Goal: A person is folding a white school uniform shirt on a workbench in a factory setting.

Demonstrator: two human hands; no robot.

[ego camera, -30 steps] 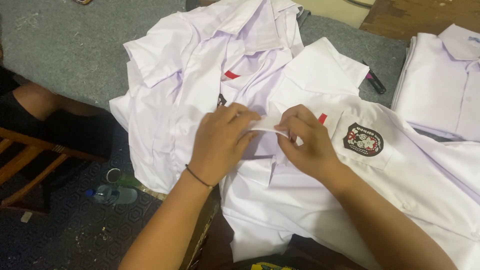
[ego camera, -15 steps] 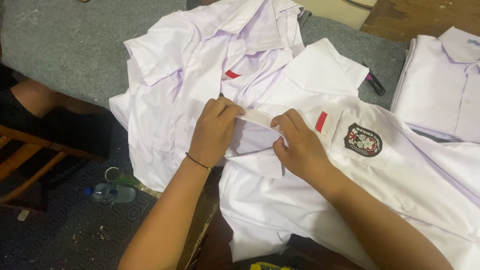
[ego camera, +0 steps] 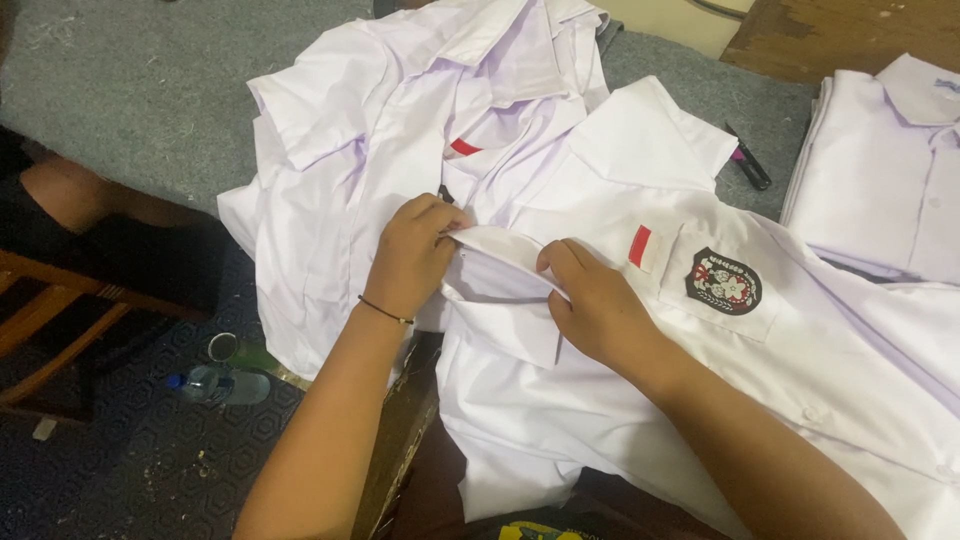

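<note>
A white shirt (ego camera: 640,400) with a dark round badge (ego camera: 723,281) and a small red and white patch (ego camera: 640,246) lies spread in front of me. My left hand (ego camera: 410,255) pinches the shirt's collar (ego camera: 495,245) at its left end. My right hand (ego camera: 590,300) grips the same collar at its right end, fingers curled over the fold. A thin dark band circles my left wrist.
A heap of white shirts (ego camera: 400,150) lies behind on the grey felt table (ego camera: 130,90). A folded shirt stack (ego camera: 890,170) sits at right, a dark pen-like tool (ego camera: 748,165) beside it. A plastic bottle (ego camera: 215,385) and a wooden chair (ego camera: 50,320) are below left.
Both hands have moved apart along the collar and slightly up. More of the badge and the red patch is uncovered.
</note>
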